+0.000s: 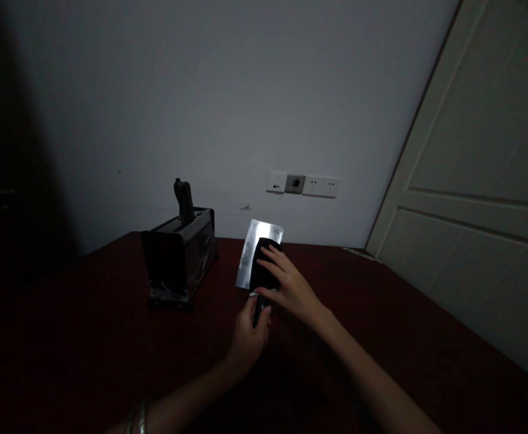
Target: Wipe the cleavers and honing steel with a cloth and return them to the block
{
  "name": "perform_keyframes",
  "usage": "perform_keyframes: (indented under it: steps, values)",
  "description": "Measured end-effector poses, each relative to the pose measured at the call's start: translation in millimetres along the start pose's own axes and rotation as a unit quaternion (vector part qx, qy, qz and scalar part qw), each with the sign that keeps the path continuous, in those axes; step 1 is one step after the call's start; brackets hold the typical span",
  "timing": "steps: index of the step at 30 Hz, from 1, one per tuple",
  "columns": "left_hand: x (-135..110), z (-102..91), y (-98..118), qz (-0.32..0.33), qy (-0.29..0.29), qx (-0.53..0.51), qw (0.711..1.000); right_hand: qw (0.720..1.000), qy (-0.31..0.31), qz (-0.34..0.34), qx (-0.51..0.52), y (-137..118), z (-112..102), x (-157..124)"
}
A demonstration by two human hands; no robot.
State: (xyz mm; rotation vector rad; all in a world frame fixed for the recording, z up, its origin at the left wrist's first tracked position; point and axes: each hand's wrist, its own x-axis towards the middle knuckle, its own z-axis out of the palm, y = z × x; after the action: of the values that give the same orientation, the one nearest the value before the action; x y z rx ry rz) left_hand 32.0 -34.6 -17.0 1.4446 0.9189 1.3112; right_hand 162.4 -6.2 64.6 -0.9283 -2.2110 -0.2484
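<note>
Dark red surface: left hand clasps a cleaver by its handle; right hand, fingers flat, presses black cloth onto it.

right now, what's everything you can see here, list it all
cleaver: 1, shiny steel blade, above table centre
cloth: 1, black, against the cleaver blade
knife block: 1, black, on the table left of the cleaver
knife handle: 1, dark, sticking up from the knife block
table: 1, dark red, across the foreground
wall plates: 3, white with a grey middle one, on the wall behind
door: 1, off-white, right
bracelet: 1, silvery, left wrist
left hand: 1, gripping the cleaver's grip
right hand: 1, flat on the cloth
</note>
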Motion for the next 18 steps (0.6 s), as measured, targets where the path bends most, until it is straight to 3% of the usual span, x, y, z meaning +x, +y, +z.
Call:
perform_keyframes:
  steps: [8, 14, 18]
  values:
    - [-0.6, -0.2, 0.5, 0.004, -0.021, -0.005, 1.000, 0.998, -0.061, -0.027, 0.007, 2.5, -17.5, 0.9]
    - [-0.1, -2.1, -3.0, 0.026, -0.006, 0.026, 0.999, 1.000, -0.004, -0.003, -0.021, -4.4, -5.5, -1.9]
    - [1.1, -2.5, -2.3, 0.034, -0.008, 0.029, 0.999, 0.999, -0.029, -0.025, -0.016, -3.3, -13.0, -2.2]
